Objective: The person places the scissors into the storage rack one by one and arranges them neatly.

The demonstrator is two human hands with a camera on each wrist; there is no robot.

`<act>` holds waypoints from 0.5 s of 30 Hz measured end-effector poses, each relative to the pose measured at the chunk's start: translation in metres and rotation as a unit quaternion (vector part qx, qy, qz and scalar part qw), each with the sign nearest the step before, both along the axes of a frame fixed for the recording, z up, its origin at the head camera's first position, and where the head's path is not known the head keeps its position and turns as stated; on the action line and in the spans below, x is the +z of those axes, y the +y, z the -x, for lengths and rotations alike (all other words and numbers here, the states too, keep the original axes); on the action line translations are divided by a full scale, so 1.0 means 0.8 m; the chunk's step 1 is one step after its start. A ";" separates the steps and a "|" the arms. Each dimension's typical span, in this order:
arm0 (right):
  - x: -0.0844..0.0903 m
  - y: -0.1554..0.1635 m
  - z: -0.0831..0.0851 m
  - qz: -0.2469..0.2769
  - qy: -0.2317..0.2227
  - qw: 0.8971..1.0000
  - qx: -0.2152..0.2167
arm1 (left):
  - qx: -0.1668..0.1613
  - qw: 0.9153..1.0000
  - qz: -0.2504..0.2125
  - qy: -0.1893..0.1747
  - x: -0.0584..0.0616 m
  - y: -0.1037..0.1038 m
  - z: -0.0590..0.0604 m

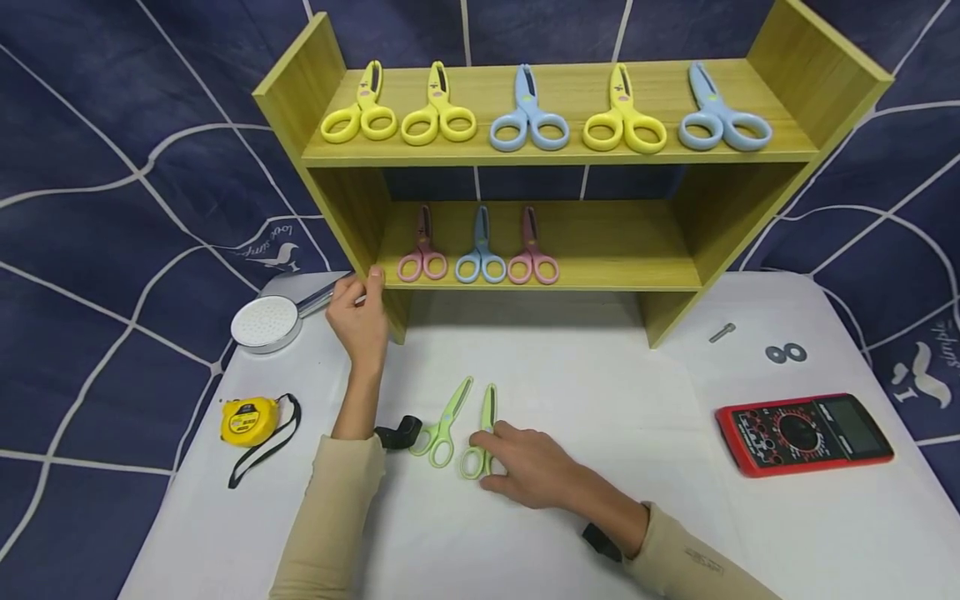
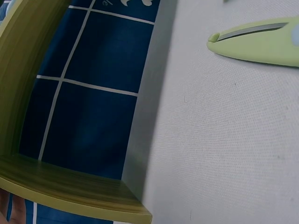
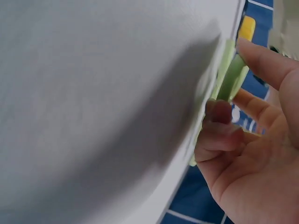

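Observation:
With my left hand [image 1: 358,321], I grip the left side panel of a two-tier wooden shelf [image 1: 615,242]; its fingertips [image 2: 17,212] show past the panel's edge in the left wrist view. My right hand [image 1: 536,467] pinches a handle of one pair of green scissors [image 1: 488,408] at the white tabletop, blades toward the shelf. A second pair of green scissors [image 1: 452,408] lies just left of it. On the lower tier sit two pink scissors [image 1: 424,246] with blue scissors [image 1: 482,246] between them. Several yellow scissors [image 1: 438,104] and blue scissors [image 1: 527,108] line the upper tier.
At the left lie a shower head [image 1: 266,323], partly behind my left hand, and a yellow tape measure [image 1: 249,421] with a black strap. A red multimeter [image 1: 802,433], a bolt [image 1: 722,332] and two washers [image 1: 776,355] are on the right. Patterned blue cloth [image 1: 112,333] surrounds the table.

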State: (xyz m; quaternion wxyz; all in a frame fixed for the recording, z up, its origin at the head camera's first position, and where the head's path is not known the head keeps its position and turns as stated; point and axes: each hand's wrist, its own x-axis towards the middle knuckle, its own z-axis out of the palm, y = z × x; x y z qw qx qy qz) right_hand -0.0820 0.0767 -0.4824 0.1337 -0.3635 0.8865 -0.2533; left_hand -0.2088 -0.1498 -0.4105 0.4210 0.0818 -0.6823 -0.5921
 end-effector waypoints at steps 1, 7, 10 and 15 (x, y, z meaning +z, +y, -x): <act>0.002 0.004 0.000 0.008 0.009 1.000 -0.004 | 0.000 1.000 0.001 0.000 -0.001 0.000 0.000; 0.020 0.031 -0.003 0.103 0.095 0.989 -0.038 | 0.002 1.000 0.001 0.001 -0.001 0.001 0.000; 0.030 0.045 -0.004 0.148 0.124 0.979 -0.057 | 0.003 1.000 -0.001 0.001 -0.001 0.001 0.000; 0.051 0.065 0.001 0.228 0.160 0.958 -0.068 | 0.003 1.000 0.001 0.000 -0.001 0.001 0.001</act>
